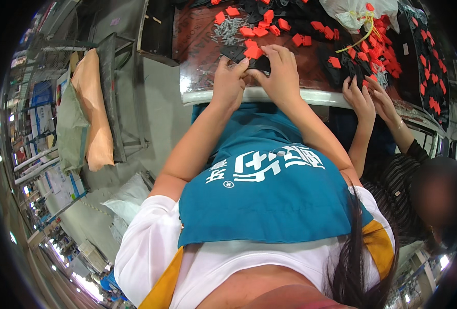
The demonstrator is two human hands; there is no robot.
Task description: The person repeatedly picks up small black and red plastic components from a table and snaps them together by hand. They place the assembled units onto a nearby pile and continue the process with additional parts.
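Both hands, left [228, 82] & right [280, 74], pinched a black part [257, 63] w/ red clip [253, 51] at worktop [269, 95] edge; loose red clips [269, 26] remained, so plenty left.

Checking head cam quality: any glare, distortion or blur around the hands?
Head view: strong fisheye bend with black rim; glare on the glossy table edge; left hand and right hand evenly lit and fairly sharp on a black part; co-worker's face blurred.
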